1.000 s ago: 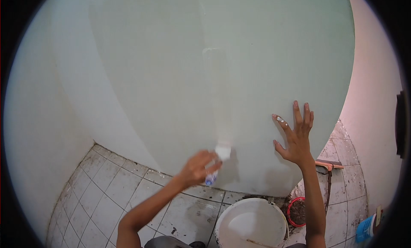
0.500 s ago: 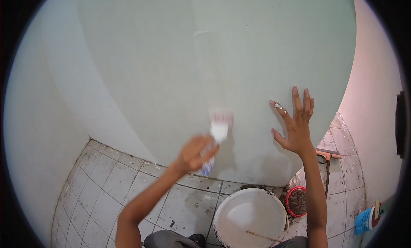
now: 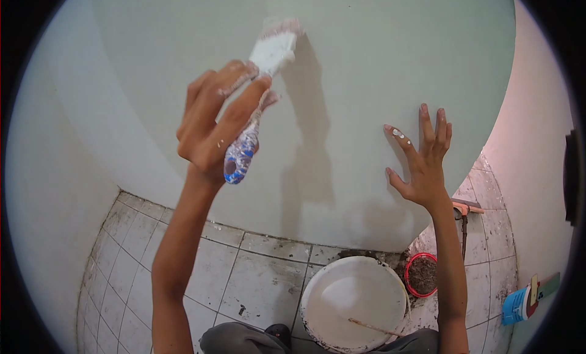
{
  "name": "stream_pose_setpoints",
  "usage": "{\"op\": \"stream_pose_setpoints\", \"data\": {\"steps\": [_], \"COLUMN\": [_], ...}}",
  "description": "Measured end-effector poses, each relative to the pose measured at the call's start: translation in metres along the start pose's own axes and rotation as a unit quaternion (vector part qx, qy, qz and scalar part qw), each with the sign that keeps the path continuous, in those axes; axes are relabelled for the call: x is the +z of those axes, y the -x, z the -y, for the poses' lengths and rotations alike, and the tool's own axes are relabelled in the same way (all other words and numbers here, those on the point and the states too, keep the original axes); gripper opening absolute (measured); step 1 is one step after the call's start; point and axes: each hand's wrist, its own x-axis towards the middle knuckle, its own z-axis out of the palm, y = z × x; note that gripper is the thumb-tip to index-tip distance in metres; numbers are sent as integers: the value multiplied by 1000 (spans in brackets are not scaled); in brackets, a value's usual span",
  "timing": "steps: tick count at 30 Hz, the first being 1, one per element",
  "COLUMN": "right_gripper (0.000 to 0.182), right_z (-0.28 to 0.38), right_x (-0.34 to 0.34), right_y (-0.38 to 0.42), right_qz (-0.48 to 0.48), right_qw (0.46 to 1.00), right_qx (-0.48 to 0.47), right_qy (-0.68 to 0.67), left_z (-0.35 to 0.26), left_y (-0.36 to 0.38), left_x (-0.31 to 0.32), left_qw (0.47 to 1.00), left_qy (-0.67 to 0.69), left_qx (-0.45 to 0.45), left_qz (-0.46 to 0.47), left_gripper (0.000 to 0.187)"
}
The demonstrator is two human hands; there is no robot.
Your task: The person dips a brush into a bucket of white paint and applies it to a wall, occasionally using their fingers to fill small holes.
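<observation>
Now | left hand (image 3: 215, 114) high, clamped on brush (image 3: 273, 52) | right hand (image 3: 423, 168) splayed against wall (image 3: 372, 67)

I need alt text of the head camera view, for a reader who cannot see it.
A person's left hand holds a paint-smeared brush against a pale green wall, the right hand spread on it. Below, on stained floor tiles, stand a whitish tub with a thin stick and a smaller red-rimmed container.

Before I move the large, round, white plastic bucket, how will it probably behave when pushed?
The bucket may feel heavy, since it holds pale liquid. That liquid will probably slosh if you push suddenly. The thin brown stick, reaching its rim, could slide.
</observation>
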Motion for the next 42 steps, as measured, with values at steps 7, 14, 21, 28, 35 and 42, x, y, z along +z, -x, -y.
{"op": "stream_pose_setpoints", "data": {"steps": [7, 14, 21, 28, 35, 42], "right_gripper": [67, 70, 66, 67, 68, 70], "right_z": [0, 1, -2, -2, 0, -2], "right_x": [2, 1, 6, 4, 6, 10], "right_y": [1, 1, 2, 1, 2, 3], "right_qz": [-10, -3, -16, -11, -12, -11], "right_qw": [1000, 1000, 1000, 1000, 1000, 1000], "right_qx": [0, 14, -8, -12, -14, -11], "right_qy": [-4, -7, -1, -1, 6, 7], "left_z": [-133, -110, -34, -162, -123, -56], "left_y": [214, 181, 42, 251, 202, 97], "left_x": [-15, -19, -7, -28, -21, -10], "left_qw": [950, 953, 999, 926, 952, 996], "left_qy": [171, 152, 6, 195, 156, 15], "left_qx": [-86, -95, -38, -171, -122, -52], "left_qz": [247, 243, 8, 276, 234, 66], "left_gripper": [18, 18, 34, 22, 21, 24]}}
